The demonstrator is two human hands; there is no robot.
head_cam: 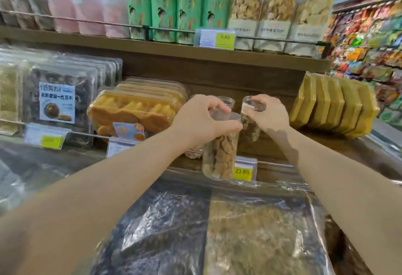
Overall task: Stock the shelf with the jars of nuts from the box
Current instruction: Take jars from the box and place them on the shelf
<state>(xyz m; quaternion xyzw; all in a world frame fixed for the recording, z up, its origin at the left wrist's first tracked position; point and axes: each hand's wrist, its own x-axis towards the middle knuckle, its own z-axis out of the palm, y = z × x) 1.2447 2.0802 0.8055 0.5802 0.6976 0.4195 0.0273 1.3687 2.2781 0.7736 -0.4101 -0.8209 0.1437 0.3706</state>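
Observation:
My left hand (202, 118) grips the clear lid end of a tall clear jar of nuts (219, 157), which hangs in front of the lower wooden shelf (272, 144), above the yellow 23.80 price tag (242, 172). My right hand (267, 113) grips the top of a second jar of nuts (250, 129) just to the right, over the shelf's open gap. Another jar (227, 100) stands behind my left hand, mostly hidden. The box is not in view.
Trays of orange dried fruit (134, 111) and dark packs (58, 100) fill the shelf to the left, yellow packs (332, 109) to the right. Tall tubs line the upper shelf (239, 13). Plastic-covered bins (217, 231) lie below my arms. A snack rack (374, 42) stands at far right.

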